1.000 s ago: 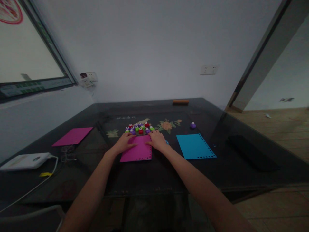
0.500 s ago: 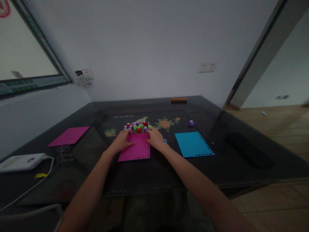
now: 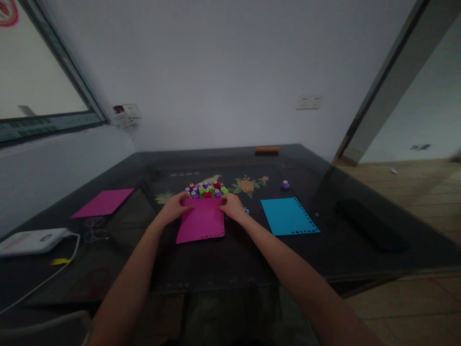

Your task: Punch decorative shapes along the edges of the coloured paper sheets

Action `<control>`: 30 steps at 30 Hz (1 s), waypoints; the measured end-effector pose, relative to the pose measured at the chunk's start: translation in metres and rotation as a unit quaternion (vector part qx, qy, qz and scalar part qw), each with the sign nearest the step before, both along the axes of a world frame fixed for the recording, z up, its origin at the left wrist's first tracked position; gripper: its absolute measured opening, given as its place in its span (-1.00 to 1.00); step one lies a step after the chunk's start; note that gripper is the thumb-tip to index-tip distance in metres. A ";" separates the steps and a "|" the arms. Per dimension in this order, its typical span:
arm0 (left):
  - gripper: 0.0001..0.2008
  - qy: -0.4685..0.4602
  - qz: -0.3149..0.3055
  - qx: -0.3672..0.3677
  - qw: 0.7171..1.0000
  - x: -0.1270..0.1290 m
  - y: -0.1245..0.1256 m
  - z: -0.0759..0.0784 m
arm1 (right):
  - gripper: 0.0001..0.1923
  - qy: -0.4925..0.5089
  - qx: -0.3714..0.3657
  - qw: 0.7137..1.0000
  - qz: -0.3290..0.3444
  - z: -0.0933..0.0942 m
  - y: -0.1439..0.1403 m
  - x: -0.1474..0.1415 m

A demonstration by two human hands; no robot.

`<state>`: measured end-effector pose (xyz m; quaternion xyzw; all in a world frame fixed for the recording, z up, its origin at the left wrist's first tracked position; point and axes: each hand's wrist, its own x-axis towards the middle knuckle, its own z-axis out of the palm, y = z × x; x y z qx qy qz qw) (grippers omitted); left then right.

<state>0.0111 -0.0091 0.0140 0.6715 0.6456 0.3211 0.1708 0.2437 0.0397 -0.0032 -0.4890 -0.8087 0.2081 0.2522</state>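
A pink sheet of paper [image 3: 202, 221] with punched holes along its right and near edges lies before me on the dark table. My left hand [image 3: 174, 207] pinches its far left corner, thumb on top. At the far right corner, my right hand [image 3: 231, 206] grips the sheet between thumb and fingers. Just beyond the paper's far edge sits a cluster of small red, green and purple toys with eyes [image 3: 207, 193]. A small blue piece [image 3: 246, 210], partly hidden, shows beside my right wrist.
On the right lie a blue punched sheet [image 3: 289, 216], a lone purple toy [image 3: 285, 184] and a long black object [image 3: 370, 225]. Another pink sheet [image 3: 104, 203], a white device [image 3: 34, 241] and its cable [image 3: 46, 278] are on the left. An orange-brown bar [image 3: 267, 150] rests at the back.
My left hand has drawn its fingers in from the sheet's surface toward its far left corner. My right hand has closed more on the right corner. The sheet's near left corner has shifted slightly.
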 end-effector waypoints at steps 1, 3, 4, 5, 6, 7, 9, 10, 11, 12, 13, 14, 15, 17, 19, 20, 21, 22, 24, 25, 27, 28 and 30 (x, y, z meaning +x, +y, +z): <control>-0.68 -0.029 0.001 -0.008 1.000 0.000 -0.001 0.002 | -0.90 0.018 -0.015 1.000 0.000 0.000 0.001 0.000; -0.65 -0.083 0.005 -0.028 0.996 0.001 -0.003 0.007 | -0.89 0.056 -0.043 0.997 0.004 -0.002 0.005 0.000; -0.64 -0.106 0.009 -0.037 0.994 0.002 -0.004 0.010 | -0.90 0.077 -0.055 0.996 0.009 -0.003 0.006 0.000; -0.62 -0.125 0.015 -0.044 0.991 0.003 -0.005 0.012 | -0.90 0.098 -0.069 0.993 0.015 -0.004 0.008 0.000; -0.61 -0.142 0.021 -0.049 0.988 0.004 -0.006 0.014 | -0.91 0.122 -0.087 0.988 0.024 -0.006 0.009 0.000; -0.60 -0.159 0.026 -0.050 0.986 0.006 -0.007 0.016 | -0.92 0.151 -0.110 0.982 0.035 -0.007 0.010 0.001; -0.60 -0.192 0.034 -0.047 0.980 0.008 -0.009 0.017 | -0.91 0.219 -0.168 0.959 0.069 -0.010 0.011 0.001; -0.61 -0.207 0.034 -0.046 0.977 0.008 -0.009 0.017 | -0.87 0.251 -0.198 0.943 0.088 -0.010 0.010 0.001; -0.61 -0.221 0.034 -0.044 0.974 0.009 -0.009 0.017 | -0.84 0.277 -0.225 0.928 0.107 -0.010 0.010 0.002; -0.61 -0.233 0.033 -0.043 0.971 0.009 -0.009 0.016 | -0.82 0.294 -0.246 0.916 0.122 -0.010 0.009 0.003; -0.61 -0.242 0.033 -0.042 0.969 0.009 -0.008 0.014 | -0.80 0.302 -0.261 0.908 0.132 -0.009 0.008 0.003; -0.62 -0.251 0.033 -0.038 0.967 0.008 -0.007 0.013 | -0.80 0.303 -0.271 0.904 0.137 -0.008 0.007 0.005; -0.62 -0.259 0.033 -0.032 0.965 0.008 -0.007 0.011 | -0.80 0.300 -0.278 0.902 0.138 -0.006 0.006 0.006; -0.64 -0.277 0.034 -0.019 0.960 0.008 -0.005 0.009 | -0.80 0.294 -0.286 0.901 0.142 -0.003 0.003 0.008; -0.65 -0.297 0.035 -0.008 0.954 0.010 -0.003 0.007 | -0.80 0.296 -0.294 0.897 0.150 0.001 0.000 0.011; -0.65 -0.304 0.037 -0.005 0.952 0.011 -0.003 0.006 | -0.81 0.297 -0.296 0.895 0.153 0.003 -0.001 0.012; -0.64 -0.309 0.040 -0.003 0.950 0.012 -0.003 0.006 | -0.82 0.297 -0.296 0.895 0.152 0.004 -0.002 0.013; -0.63 -0.311 0.042 0.000 0.949 0.014 -0.003 0.006 | -0.84 0.298 -0.294 0.896 0.146 0.006 -0.003 0.014; -0.59 -0.320 0.033 0.004 0.947 0.017 -0.003 0.007 | -0.88 0.301 -0.290 0.900 0.126 0.008 -0.003 0.015; -0.57 -0.329 0.022 0.003 0.944 0.019 -0.004 0.007 | -0.88 0.307 -0.287 0.900 0.117 0.009 -0.003 0.016; -0.51 -0.353 -0.004 -0.003 0.936 0.022 -0.005 0.007 | -0.86 0.327 -0.281 0.895 0.111 0.008 0.000 0.016; -0.48 -0.365 -0.014 -0.010 0.931 0.024 -0.005 0.006 | -0.83 0.339 -0.278 0.892 0.112 0.008 0.002 0.016; -0.48 -0.379 -0.022 -0.032 0.925 0.028 -0.006 0.004 | -0.78 0.366 -0.269 0.883 0.115 0.006 0.007 0.016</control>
